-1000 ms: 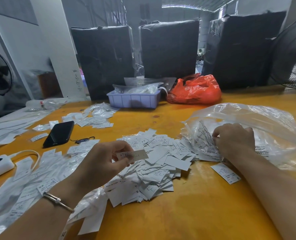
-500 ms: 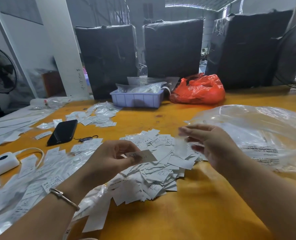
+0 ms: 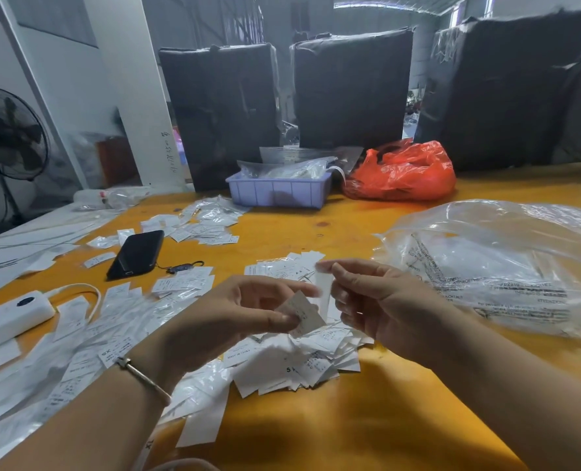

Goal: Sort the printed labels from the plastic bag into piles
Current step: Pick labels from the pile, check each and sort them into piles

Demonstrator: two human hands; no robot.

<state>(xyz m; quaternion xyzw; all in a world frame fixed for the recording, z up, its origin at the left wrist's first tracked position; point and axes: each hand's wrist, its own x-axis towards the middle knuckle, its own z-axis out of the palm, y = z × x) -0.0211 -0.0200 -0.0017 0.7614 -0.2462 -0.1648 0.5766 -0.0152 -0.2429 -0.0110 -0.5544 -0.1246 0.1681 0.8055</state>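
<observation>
R hand [image 3: 380, 307] moved in, pinching label [image 3: 323, 290] beside L hand [image 3: 227, 311].

table [image 3: 316, 430]: smooth orange-yellow surface, slight sheen. labels [image 3: 282, 365]: matt white paper. plastic bag [image 3: 506, 266]: clear, glossy, crinkled film. tray [image 3: 278, 193]: lilac plastic. bracelet [image 3: 139, 375]: metal.

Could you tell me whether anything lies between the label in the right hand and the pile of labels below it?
Nothing visible does: the right hand holds its label directly above the pile; the left hand is beside it.
</observation>
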